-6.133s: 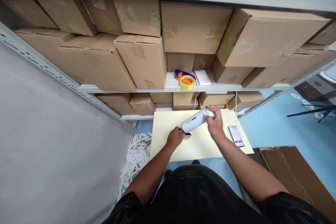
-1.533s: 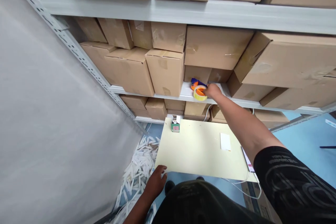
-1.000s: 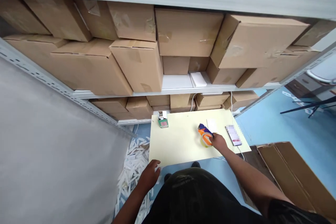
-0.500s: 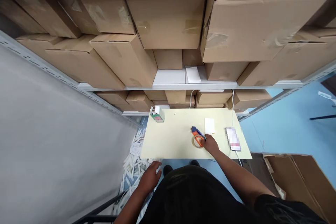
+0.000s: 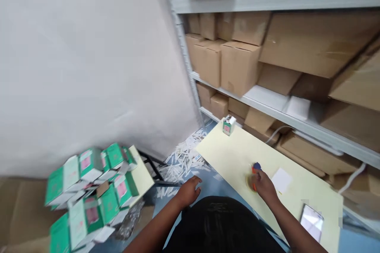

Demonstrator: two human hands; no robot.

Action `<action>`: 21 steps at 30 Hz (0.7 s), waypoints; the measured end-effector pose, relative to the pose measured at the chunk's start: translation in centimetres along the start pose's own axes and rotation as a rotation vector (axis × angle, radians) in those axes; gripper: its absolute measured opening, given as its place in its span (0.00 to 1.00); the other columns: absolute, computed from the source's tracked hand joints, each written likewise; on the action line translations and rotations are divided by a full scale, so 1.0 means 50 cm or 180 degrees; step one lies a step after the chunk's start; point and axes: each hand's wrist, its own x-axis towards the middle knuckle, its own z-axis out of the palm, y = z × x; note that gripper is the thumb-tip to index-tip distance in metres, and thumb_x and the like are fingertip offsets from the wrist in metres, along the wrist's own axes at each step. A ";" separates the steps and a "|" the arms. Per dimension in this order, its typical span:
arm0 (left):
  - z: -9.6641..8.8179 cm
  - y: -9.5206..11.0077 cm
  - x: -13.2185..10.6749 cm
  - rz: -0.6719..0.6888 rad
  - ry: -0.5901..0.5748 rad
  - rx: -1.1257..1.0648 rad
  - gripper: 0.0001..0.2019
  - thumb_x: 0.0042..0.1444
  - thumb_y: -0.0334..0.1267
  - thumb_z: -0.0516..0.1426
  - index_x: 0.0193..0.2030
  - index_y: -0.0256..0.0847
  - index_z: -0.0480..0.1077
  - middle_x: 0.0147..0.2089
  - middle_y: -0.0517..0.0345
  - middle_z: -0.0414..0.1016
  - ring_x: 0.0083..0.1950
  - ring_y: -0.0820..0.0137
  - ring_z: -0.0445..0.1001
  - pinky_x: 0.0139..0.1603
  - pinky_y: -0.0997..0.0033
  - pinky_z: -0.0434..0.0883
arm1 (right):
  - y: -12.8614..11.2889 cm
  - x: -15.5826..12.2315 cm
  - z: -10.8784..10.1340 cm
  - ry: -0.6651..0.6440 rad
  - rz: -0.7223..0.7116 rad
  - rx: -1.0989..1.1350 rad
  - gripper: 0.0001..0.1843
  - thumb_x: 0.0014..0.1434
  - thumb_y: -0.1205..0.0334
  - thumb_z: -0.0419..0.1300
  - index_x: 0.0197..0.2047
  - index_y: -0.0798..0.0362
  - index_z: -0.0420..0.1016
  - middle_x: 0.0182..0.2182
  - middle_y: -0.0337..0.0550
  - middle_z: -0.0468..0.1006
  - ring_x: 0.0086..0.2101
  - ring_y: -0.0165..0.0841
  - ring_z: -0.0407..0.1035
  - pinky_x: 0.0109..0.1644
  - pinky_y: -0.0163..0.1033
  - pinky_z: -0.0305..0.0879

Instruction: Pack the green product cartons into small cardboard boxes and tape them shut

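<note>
My right hand (image 5: pixel 263 185) rests closed on an orange and blue tape dispenser (image 5: pixel 254 174) that lies on the pale yellow table (image 5: pixel 237 154). My left hand (image 5: pixel 188 191) hovers loosely curled off the table's near left edge and holds nothing. A small green and white box (image 5: pixel 228 125) stands at the table's far corner. A white card (image 5: pixel 281 180) lies just right of the dispenser, and a phone (image 5: pixel 311 221) lies at the near right. The picture is blurred by head motion.
A heap of several green and white boxes (image 5: pixel 92 189) lies on a second small table (image 5: pixel 141 174) at the left. White paper strips (image 5: pixel 181 158) litter the blue floor. Metal shelves (image 5: pixel 267 99) packed with cardboard cartons (image 5: pixel 237 63) line the right; a white wall is behind.
My head has swung left, bringing the heap of green boxes into view. My right hand stays on the tape dispenser, taken from the shelf and set on the table. The left hand lifted slightly.
</note>
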 end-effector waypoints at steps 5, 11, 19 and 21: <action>-0.016 -0.032 -0.128 -0.0285 0.0557 -0.0197 0.17 0.58 0.35 0.55 0.54 0.45 0.73 0.55 0.49 0.76 0.57 0.58 0.74 0.61 0.59 0.69 | -0.118 0.014 0.055 -0.0421 -0.0522 -0.0193 0.20 0.56 0.44 0.55 0.47 0.44 0.75 0.39 0.46 0.81 0.43 0.47 0.77 0.49 0.50 0.70; -0.028 -0.103 -0.327 -0.0644 0.1246 -0.0489 0.16 0.58 0.35 0.56 0.54 0.45 0.71 0.55 0.50 0.75 0.58 0.59 0.74 0.61 0.59 0.70 | -0.264 -0.026 0.193 -0.0866 -0.1079 -0.0459 0.25 0.55 0.41 0.54 0.45 0.49 0.77 0.38 0.48 0.83 0.40 0.45 0.78 0.46 0.45 0.70; -0.051 -0.240 -0.633 -0.0994 0.1883 -0.0779 0.16 0.60 0.36 0.56 0.55 0.45 0.71 0.56 0.51 0.75 0.55 0.62 0.74 0.59 0.61 0.71 | -0.469 -0.213 0.448 -0.1171 -0.1558 -0.0452 0.28 0.53 0.39 0.55 0.44 0.52 0.79 0.46 0.52 0.84 0.47 0.48 0.77 0.51 0.45 0.69; -0.053 -0.273 -0.701 -0.1099 0.1991 -0.0839 0.16 0.60 0.36 0.56 0.54 0.44 0.71 0.56 0.51 0.75 0.53 0.63 0.75 0.57 0.61 0.72 | -0.515 -0.269 0.502 -0.1274 -0.1658 -0.0460 0.29 0.53 0.38 0.55 0.44 0.52 0.80 0.44 0.53 0.84 0.47 0.49 0.77 0.51 0.47 0.69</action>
